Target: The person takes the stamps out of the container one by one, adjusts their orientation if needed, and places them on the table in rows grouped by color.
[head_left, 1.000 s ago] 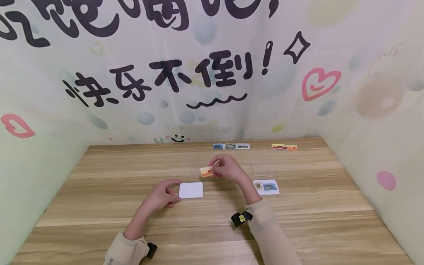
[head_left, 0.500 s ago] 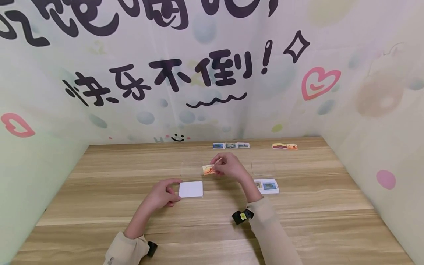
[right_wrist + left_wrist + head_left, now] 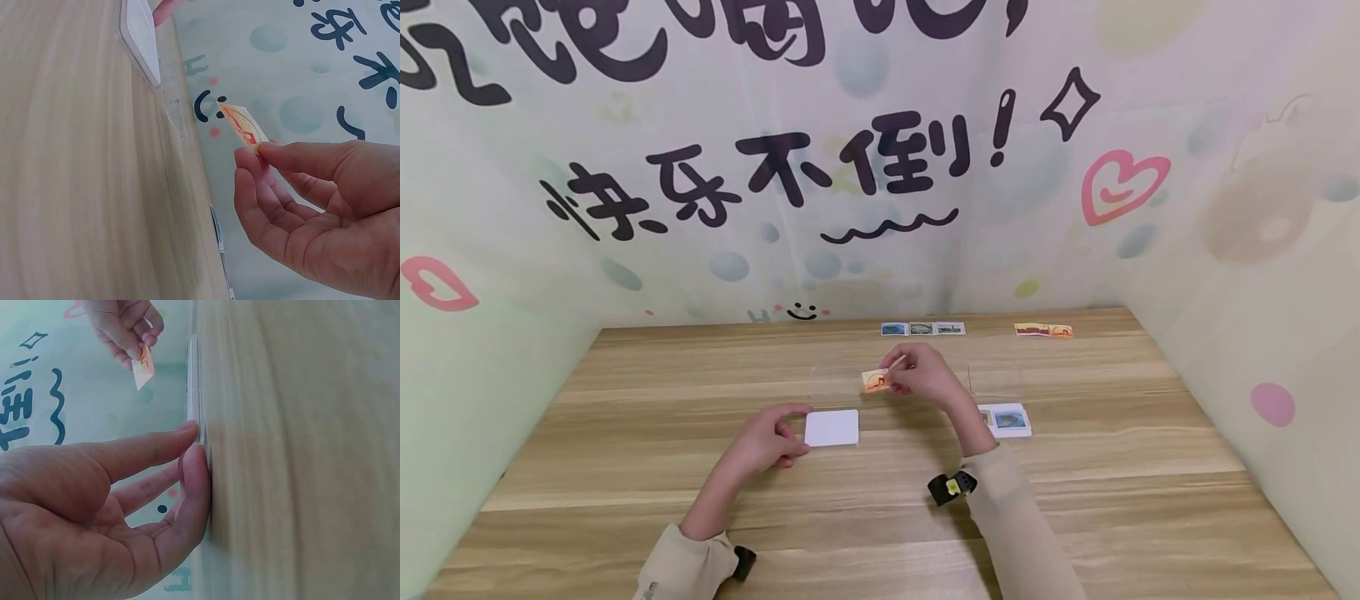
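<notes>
My right hand [image 3: 922, 377] pinches the orange stamp [image 3: 874, 382]; the white card [image 3: 831, 427] lies at eight o'clock from it, long axis nine-to-three, nearer my left hand [image 3: 767, 439], whose thumb and forefinger grip its nine-o'clock edge.

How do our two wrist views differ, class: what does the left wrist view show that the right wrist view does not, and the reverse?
Only the left wrist view: the palm of the left hand and the four-pointed star printed on the wall.

Only the right wrist view: part of a row of stamps, and a broad face of the white card.

Both: the right hand pinching an orange stamp, the white card, the table and the wall.
</notes>
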Available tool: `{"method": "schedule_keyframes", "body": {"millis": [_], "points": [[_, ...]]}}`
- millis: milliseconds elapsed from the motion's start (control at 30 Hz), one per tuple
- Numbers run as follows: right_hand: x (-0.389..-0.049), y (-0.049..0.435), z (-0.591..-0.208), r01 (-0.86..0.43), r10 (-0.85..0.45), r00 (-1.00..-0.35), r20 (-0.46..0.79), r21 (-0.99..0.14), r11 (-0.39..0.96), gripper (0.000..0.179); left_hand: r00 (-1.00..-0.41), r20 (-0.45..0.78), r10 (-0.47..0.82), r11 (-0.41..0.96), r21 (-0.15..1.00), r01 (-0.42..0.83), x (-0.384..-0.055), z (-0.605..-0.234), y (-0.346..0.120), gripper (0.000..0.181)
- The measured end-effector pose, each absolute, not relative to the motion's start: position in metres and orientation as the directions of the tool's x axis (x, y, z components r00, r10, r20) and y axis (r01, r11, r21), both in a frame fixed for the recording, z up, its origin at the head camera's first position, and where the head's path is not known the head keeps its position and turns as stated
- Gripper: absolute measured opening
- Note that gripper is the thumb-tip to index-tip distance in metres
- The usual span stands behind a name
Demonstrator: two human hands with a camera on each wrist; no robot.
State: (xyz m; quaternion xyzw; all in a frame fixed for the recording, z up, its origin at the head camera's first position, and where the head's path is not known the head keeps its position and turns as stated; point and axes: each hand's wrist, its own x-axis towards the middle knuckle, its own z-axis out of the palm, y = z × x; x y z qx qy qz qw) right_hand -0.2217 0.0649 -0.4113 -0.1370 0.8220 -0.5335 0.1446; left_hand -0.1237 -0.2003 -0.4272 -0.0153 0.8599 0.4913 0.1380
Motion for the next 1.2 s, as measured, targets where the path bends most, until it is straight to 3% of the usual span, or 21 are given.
{"method": "schedule_keyframes", "body": {"millis": [1200], "points": [[-0.229,0.086,-0.407,-0.082,-0.338,-0.94,-0.049,-0.928,0.362,0.012,-0.966,-0.227,0.124,0.517,0.846,-0.133,-0.122,-0.424,-0.199,0.056]]}}
